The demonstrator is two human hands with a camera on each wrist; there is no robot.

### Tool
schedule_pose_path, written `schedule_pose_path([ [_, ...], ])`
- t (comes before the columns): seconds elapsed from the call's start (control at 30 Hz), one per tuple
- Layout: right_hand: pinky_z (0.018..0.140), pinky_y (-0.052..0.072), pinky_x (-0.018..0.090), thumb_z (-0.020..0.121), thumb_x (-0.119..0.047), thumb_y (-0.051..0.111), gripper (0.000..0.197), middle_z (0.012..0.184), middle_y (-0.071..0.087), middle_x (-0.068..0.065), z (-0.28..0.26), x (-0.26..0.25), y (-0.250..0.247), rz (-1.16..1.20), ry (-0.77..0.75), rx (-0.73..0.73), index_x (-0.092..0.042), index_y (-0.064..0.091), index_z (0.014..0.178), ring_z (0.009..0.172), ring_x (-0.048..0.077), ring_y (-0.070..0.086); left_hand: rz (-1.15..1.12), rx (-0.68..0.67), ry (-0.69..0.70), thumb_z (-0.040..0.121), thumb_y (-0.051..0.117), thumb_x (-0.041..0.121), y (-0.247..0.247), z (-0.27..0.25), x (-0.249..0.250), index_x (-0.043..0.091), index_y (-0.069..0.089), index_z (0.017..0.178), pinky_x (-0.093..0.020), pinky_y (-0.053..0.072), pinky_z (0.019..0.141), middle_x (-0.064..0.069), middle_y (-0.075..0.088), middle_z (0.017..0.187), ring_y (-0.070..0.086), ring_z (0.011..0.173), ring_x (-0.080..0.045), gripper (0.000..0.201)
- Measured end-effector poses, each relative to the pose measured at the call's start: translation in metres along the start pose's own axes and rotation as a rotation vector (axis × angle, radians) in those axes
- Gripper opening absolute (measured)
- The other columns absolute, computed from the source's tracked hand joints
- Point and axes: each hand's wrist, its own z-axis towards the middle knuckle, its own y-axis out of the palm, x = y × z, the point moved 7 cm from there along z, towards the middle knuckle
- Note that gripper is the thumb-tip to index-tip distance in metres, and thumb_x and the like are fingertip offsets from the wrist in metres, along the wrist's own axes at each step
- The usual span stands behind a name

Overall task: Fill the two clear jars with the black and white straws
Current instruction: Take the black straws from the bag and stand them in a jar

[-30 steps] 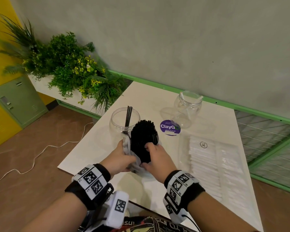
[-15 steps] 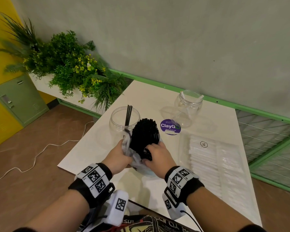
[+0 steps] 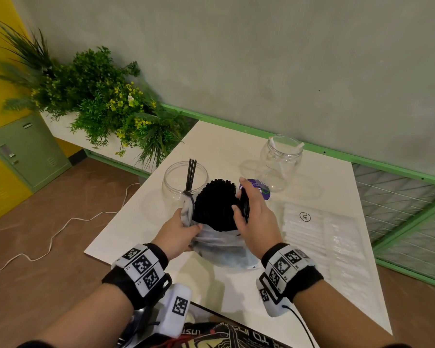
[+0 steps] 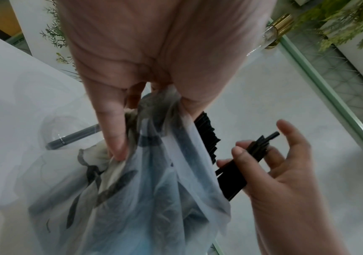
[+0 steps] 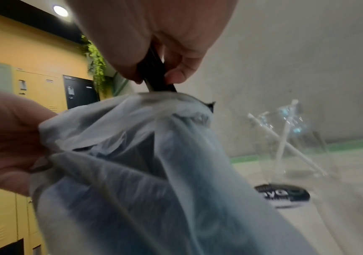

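Head view: the left hand (image 3: 180,231) grips the rim of a plastic bag (image 3: 221,243) holding black straws (image 3: 215,205). Right hand (image 3: 255,217) pinches a few straws (image 4: 244,160) drawn partly out of it. Beyond the grip stand two jars: near jar (image 3: 180,180) with three black straws, far jar (image 3: 280,162) with white ones.

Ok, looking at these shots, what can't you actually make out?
- Count of black straws pinched by the right hand: its fingers cover them in the right wrist view.
- Lower part of the straw bundle: hidden in the plastic bag, head view.
- Purple sticker wording: partly behind the right hand, blurred in the right wrist view.
- White straw pack count: too faint, head view.
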Motion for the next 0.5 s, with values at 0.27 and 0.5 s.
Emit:
schedule_pose_path([
  [0.27, 0.079, 0.050, 0.038, 0.079, 0.000, 0.067, 0.027, 0.102, 0.057, 0.004, 0.002, 0.028, 0.002, -0.207, -0.063, 0.040, -0.010, 0.061, 0.104, 0.092, 0.020, 0.051, -0.003, -0.057, 0.008, 0.090, 0.059, 0.009, 0.001, -0.003, 0.003, 0.011, 0.043, 0.126, -0.048, 0.057, 0.080, -0.024, 0.058, 0.116, 0.063, 0.097, -0.036, 0.039],
  [0.5, 0.101, 0.044, 0.040, 0.083, 0.006, 0.061, 0.052, 0.140, 0.048, 0.009, -0.007, 0.041, 0.019, -0.272, -0.148, -0.125, -0.009, 0.052, 0.132, 0.122, 0.026, 0.050, 0.023, -0.106, 0.024, 0.091, 0.053, 0.002, 0.005, -0.004, 0.003, 0.012, 0.040, 0.134, -0.044, 0.056, 0.079, -0.020, 0.061, 0.108, 0.060, 0.086, -0.027, 0.046],
])
